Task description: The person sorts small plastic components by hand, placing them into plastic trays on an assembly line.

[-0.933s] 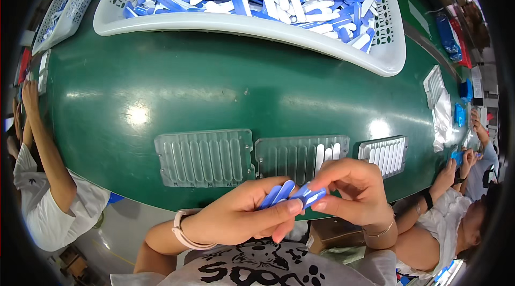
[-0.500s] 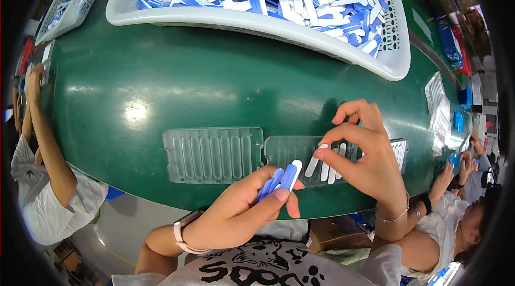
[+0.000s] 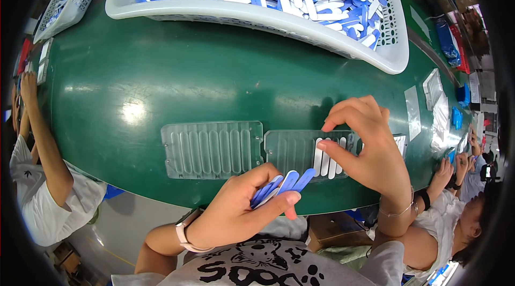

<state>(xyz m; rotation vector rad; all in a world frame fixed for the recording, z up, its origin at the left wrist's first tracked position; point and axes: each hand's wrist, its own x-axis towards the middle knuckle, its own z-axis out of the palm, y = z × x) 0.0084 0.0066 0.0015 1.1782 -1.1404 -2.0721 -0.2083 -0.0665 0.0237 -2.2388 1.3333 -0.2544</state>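
My left hand is closed around a small fan of short, round-ended blue-and-white strips that look like small nail files. Just right of it lies a clear plastic tray with narrow round-ended slots. Several white strips sit side by side in its right part. Over that part is my right hand, thumb and forefinger apart, the thumb tip at the top of the leftmost white strip. A second clear tray, with bare slots, lies beside the first, left of it.
A big white perforated basket full of such strips stands at the back of the green table. Another basket is at the far left. Co-workers sit on both sides, with clear trays and a bag at the right.
The white strip that was tilted between my right thumb and finger now lies in a slot beside the others. Those fingers have spread. The blue strips in my left hand are fanned wider.
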